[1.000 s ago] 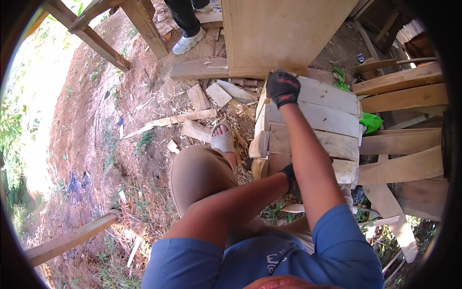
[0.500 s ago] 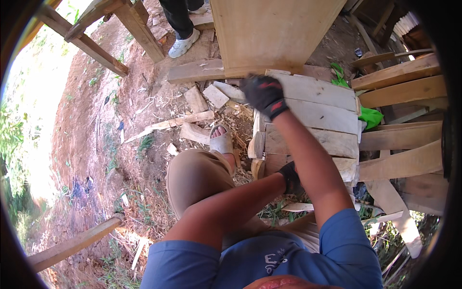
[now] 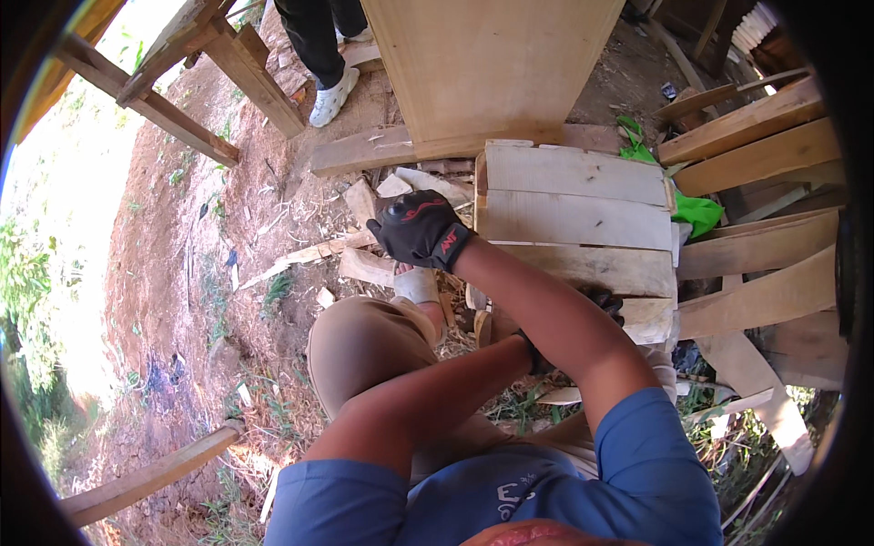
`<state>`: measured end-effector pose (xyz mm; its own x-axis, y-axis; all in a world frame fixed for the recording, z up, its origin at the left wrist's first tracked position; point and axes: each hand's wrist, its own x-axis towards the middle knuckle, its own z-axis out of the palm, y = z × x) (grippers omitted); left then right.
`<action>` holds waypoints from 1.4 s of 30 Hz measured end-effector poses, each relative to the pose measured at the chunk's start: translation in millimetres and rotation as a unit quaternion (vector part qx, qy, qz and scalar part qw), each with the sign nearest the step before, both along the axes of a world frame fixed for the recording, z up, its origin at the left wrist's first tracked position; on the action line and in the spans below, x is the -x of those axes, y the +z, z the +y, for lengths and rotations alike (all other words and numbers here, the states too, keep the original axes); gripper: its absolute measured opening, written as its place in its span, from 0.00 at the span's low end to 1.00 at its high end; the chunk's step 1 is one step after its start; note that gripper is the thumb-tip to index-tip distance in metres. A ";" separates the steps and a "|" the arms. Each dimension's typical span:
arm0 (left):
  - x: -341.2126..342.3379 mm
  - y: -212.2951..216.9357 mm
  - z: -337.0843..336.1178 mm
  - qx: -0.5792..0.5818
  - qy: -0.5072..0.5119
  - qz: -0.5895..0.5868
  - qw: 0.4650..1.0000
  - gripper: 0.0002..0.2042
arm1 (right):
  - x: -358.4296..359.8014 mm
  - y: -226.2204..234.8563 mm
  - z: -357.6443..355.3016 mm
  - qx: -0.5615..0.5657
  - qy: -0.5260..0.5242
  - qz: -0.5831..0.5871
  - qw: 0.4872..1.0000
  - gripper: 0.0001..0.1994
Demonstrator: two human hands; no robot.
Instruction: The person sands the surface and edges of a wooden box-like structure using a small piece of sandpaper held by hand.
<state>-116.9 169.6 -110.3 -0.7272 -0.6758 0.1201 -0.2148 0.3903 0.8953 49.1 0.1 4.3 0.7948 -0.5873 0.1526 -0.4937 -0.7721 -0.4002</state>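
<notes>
Nearest, blue sleeves and two bare forearms crossed over a knee in tan trousers. Left hand [image 3: 596, 305] in a black glove, mostly hidden behind the right forearm, pressed against the near lower edge of the wooden crate [image 3: 575, 218]; impossible to tell if clenched or released. Right hand [image 3: 421, 229] also in a black glove, reaching across to the left corner of the same crate, fingers curled down, resting at the corner beside the pale slats; no clear grip visible. Crate made of rough light planks, lying on the ground just in front of the knee, between scattered wood scraps [image 3: 364, 264] on the left and stacked boards [image 3: 756, 146] on the right. Behind the crate, a green cloth [image 3: 696, 211] at its right side. Farther, a large plywood panel [image 3: 492, 64] standing upright. Farthest, another person's white shoe [image 3: 330, 98] on red soil.
</notes>
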 end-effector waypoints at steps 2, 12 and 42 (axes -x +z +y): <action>-0.2 19.6 -3.3 -0.069 0.013 0.015 0.997 0.20 | 31.7 6.1 -3.5 0.074 0.042 -0.014 0.996 0.17; -35.7 104.2 -20.7 0.231 0.020 -0.123 0.965 0.19 | 167.6 -21.4 -133.3 0.132 -0.455 0.137 0.870 0.19; -23.4 109.7 -30.5 0.340 0.018 -0.074 0.937 0.36 | 356.0 -20.4 -15.6 0.301 -0.506 0.160 0.793 0.23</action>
